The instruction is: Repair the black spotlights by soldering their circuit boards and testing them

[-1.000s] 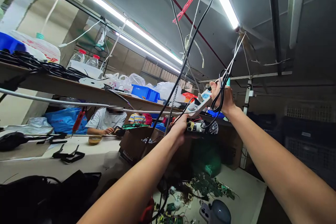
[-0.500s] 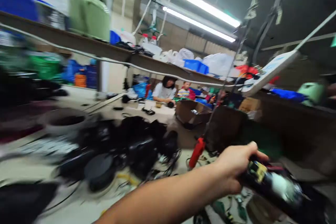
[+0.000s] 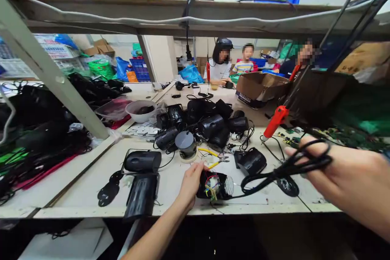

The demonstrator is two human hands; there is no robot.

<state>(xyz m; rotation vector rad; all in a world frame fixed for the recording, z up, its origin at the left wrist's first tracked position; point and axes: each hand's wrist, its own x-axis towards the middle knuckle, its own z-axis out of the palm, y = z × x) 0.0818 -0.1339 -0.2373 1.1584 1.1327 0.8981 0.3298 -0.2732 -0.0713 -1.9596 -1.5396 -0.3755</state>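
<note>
My left hand (image 3: 191, 182) grips a small black lamp unit (image 3: 215, 186) with exposed wires and an LED face, resting it on the white bench (image 3: 91, 178) near the front edge. Its black cable (image 3: 283, 168) runs right in loops and passes across the fingers of my right hand (image 3: 344, 172), which is closed around the coiled cable close to the camera. Just behind the unit lie yellow-handled cutters (image 3: 213, 156).
Several black lamp housings (image 3: 210, 124) are heaped mid-bench, with two more (image 3: 141, 170) at the front left. A red soldering iron (image 3: 276, 122) hangs on the right beside a cardboard box (image 3: 258, 87). A shelf (image 3: 183, 12) spans overhead. Three people sit at the far end.
The view dropped from the hanging power strip overhead to the bench. My left hand brought the lamp unit down onto the bench; my right hand left the strip, still holding the cable.
</note>
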